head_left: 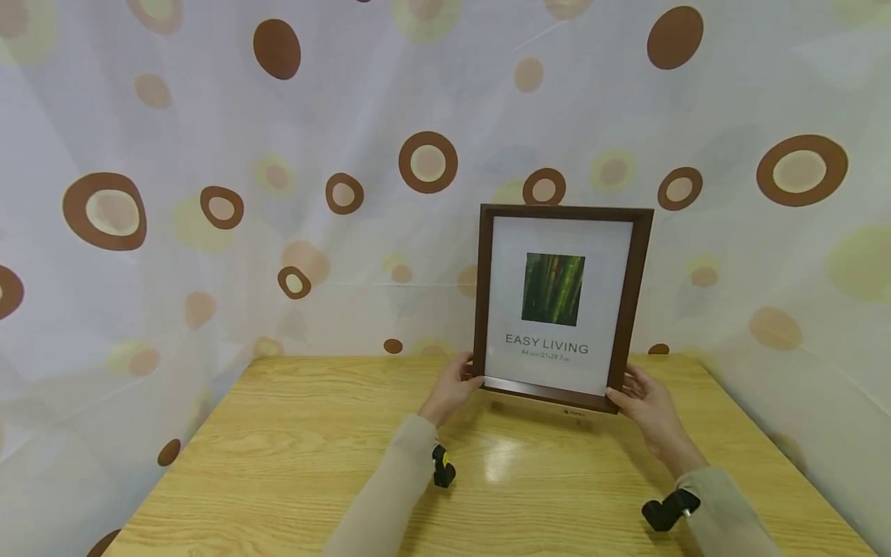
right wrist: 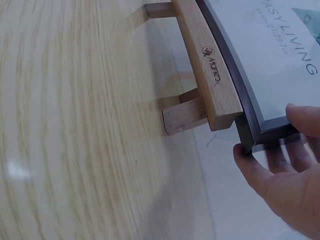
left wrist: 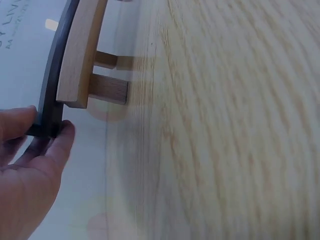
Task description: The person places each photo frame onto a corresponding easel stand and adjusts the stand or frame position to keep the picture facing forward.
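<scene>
A dark brown picture frame (head_left: 485,294) stands upright, leaning slightly back, with a white insert reading "EASY LIVING" around a green picture. Under its bottom edge is a light wooden stand (right wrist: 207,65) with a printed logo on its front bar and short legs on the table. My left hand (head_left: 452,389) grips the frame's lower left corner, thumb in front and fingers behind. At the lower right corner, my right hand (head_left: 650,410) holds it the same way. Both wrist views show the stand's bar (left wrist: 80,55) close against the frame's lower edge.
The wooden table (head_left: 313,449) has a light grain and reaches back to a pale curtain (head_left: 362,93) with brown and yellow dots. This curtain hangs behind the frame and along both sides. A black wrist mount (head_left: 442,466) sits on each sleeve.
</scene>
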`<move>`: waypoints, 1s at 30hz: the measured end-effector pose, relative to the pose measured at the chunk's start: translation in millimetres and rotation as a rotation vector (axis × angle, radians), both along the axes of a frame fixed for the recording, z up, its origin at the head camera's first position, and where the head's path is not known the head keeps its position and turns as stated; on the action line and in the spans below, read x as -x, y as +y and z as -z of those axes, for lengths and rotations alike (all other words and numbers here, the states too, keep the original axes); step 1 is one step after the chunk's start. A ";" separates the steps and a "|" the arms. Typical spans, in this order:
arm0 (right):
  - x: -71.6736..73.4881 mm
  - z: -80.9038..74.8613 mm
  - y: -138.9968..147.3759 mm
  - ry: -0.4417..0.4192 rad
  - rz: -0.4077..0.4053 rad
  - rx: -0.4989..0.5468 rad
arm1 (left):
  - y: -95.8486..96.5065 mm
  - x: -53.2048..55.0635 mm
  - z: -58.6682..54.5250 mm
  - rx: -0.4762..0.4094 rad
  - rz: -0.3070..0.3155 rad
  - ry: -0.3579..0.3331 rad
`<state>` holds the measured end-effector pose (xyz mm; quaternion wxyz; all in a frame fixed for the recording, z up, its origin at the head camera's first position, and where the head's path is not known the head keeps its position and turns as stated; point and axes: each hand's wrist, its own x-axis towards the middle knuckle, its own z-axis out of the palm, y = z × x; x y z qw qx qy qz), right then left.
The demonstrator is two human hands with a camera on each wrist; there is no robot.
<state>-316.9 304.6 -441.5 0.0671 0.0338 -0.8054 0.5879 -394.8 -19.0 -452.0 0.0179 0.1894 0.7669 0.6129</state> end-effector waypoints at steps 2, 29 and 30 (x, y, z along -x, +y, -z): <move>0.5 2.0 -0.5 -0.026 -0.032 -0.014 | 1.9 0.6 0.3 -0.010 -0.004 -0.026; 7.1 6.0 -4.6 -0.111 -0.078 0.052 | -7.2 -0.4 5.6 -0.096 0.056 -0.154; 7.3 6.0 -5.1 -0.114 -0.078 0.052 | -8.1 -0.2 6.3 -0.100 0.055 -0.157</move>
